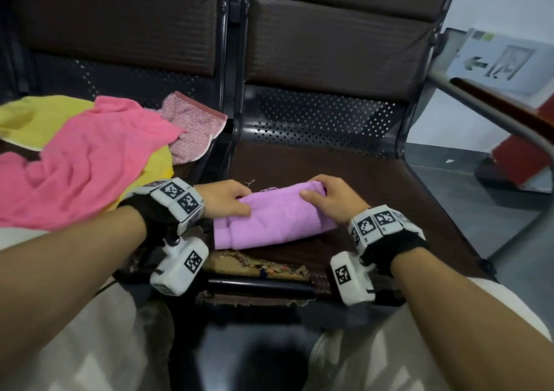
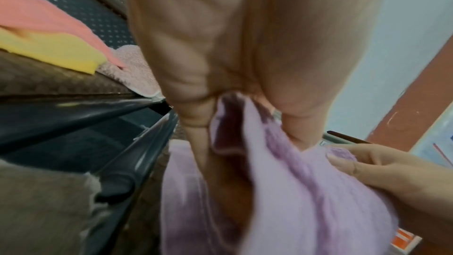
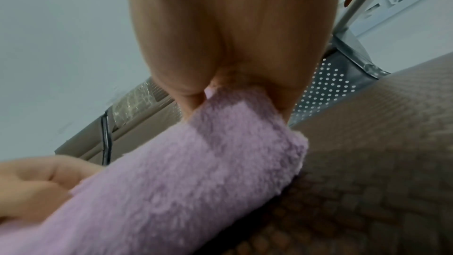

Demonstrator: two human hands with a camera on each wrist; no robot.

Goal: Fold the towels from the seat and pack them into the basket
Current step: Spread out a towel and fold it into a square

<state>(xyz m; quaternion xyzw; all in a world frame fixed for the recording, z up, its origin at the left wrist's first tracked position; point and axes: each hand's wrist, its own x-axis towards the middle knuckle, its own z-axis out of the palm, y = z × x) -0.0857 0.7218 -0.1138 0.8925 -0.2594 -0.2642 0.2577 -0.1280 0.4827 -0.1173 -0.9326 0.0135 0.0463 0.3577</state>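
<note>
A folded purple towel lies on the dark brown seat in front of me. My left hand pinches its far left edge, thumb on top and fingers tucked under the fold. My right hand grips the far right corner, thumb on top. Both hands hold the same purple towel. No basket appears in any view.
On the left seat lies a heap of unfolded towels: pink, yellow and a speckled pink one. A metal armrest bounds the right seat. The seat's front edge is torn. My knees are below.
</note>
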